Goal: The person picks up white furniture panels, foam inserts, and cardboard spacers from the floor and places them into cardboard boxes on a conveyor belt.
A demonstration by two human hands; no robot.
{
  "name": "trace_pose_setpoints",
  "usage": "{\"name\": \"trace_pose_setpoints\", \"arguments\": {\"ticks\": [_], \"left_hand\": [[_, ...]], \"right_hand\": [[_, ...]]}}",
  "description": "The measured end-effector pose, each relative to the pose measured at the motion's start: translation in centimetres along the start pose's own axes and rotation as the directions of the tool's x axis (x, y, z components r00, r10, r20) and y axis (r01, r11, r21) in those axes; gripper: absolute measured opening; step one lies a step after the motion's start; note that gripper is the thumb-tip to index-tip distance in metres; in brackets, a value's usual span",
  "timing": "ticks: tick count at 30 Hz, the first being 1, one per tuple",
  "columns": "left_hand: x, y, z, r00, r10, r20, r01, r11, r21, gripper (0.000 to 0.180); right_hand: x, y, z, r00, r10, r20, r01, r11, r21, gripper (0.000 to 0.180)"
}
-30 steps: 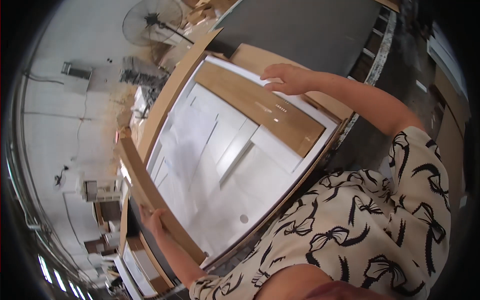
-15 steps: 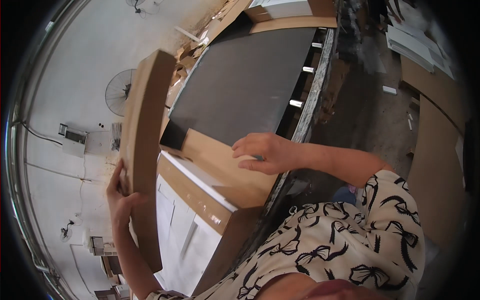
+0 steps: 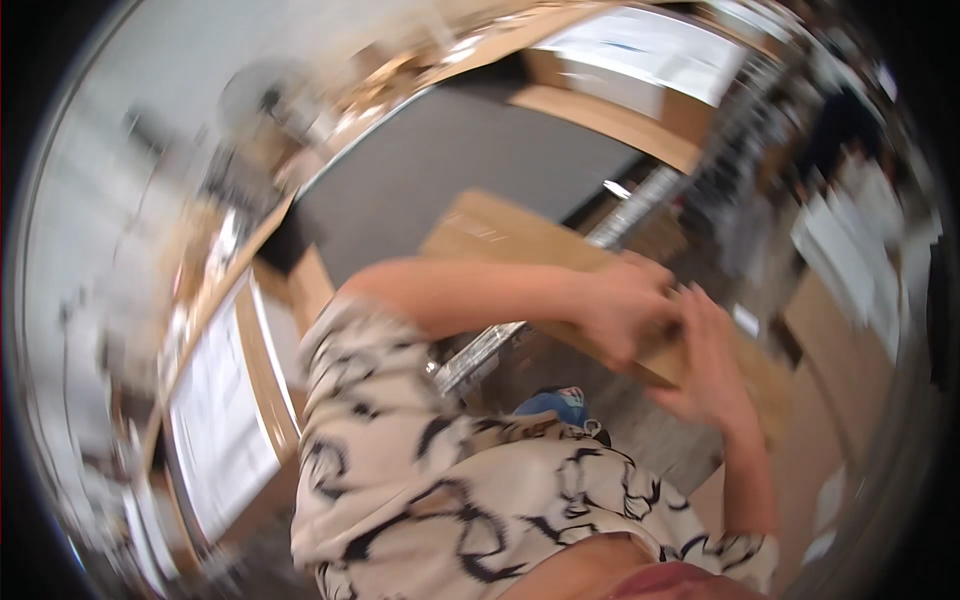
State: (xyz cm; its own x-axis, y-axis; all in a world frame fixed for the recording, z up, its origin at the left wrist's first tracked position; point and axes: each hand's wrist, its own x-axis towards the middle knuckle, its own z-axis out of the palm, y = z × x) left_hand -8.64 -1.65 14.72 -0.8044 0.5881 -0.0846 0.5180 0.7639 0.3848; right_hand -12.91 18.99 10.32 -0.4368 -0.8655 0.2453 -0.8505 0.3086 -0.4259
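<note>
A long, narrow brown cardboard box [image 3: 490,222] slants in front of me, from over the dark conveyor belt [image 3: 440,150] down to the right, past the belt's metal edge. My left arm reaches across my body, and my left hand [image 3: 630,308] grips the box around its middle, fingers bent. Just right of it, my right hand [image 3: 708,365] is on the same box, its fingers lying close together across it. Motion blurs both hands, and they hide part of the box.
On the belt at left stands an open carton [image 3: 262,370] with white contents; another carton [image 3: 640,75] is at the far end. The metal rail [image 3: 635,208] borders the belt. White boards [image 3: 845,255] and brown cardboard sheets [image 3: 835,370] lie at right. A fan [image 3: 268,100] is behind.
The long box has swung from my left side across to the right. My right hand, empty before, has come onto it beside my left. My view has turned rightward.
</note>
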Motion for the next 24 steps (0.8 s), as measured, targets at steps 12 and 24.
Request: {"name": "trace_pose_setpoints", "arguments": {"ticks": [12,24], "left_hand": [[26.9,-16.9,-13.1,0.989,0.141,0.032,-0.145,0.976,0.165,0.065],[45.5,-36.9,-19.8,0.718,-0.073,-0.692,0.334,0.908,0.251,0.038]], "right_hand": [[15.6,26.0,-13.1,0.998,0.016,-0.066,-0.012,0.998,0.064,0.102],[31.9,62.4,-31.6,0.946,0.225,-0.232,-0.052,0.816,0.576,0.110]]}}
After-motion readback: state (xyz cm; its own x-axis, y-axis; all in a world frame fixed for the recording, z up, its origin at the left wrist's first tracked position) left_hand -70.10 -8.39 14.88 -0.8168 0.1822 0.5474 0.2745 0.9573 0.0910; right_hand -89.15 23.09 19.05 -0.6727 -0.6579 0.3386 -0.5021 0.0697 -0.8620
